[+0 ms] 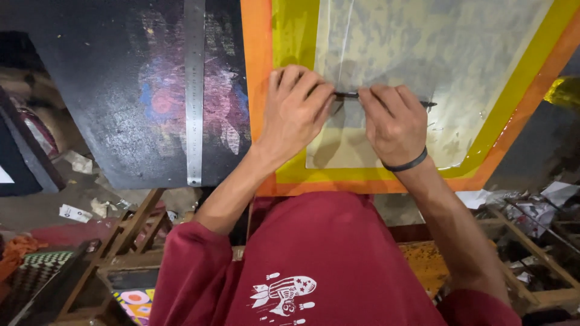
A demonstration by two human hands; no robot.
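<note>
A screen-printing frame point(260, 72) with an orange border and a yellow-green inner band lies flat on the table. A pale, cloudy transparent sheet point(423, 48) rests on its mesh. My left hand point(296, 111) and my right hand point(396, 124) sit side by side over the sheet's lower part. Both pinch a thin dark strip point(346, 95) that runs between them and sticks out past my right hand to the right. A black band circles my right wrist.
A black paint-stained board point(115, 96) lies left of the frame with a long steel ruler point(194, 90) on it. Wooden stands, paper scraps and clutter fill the floor below on both sides. My red shirt fills the bottom centre.
</note>
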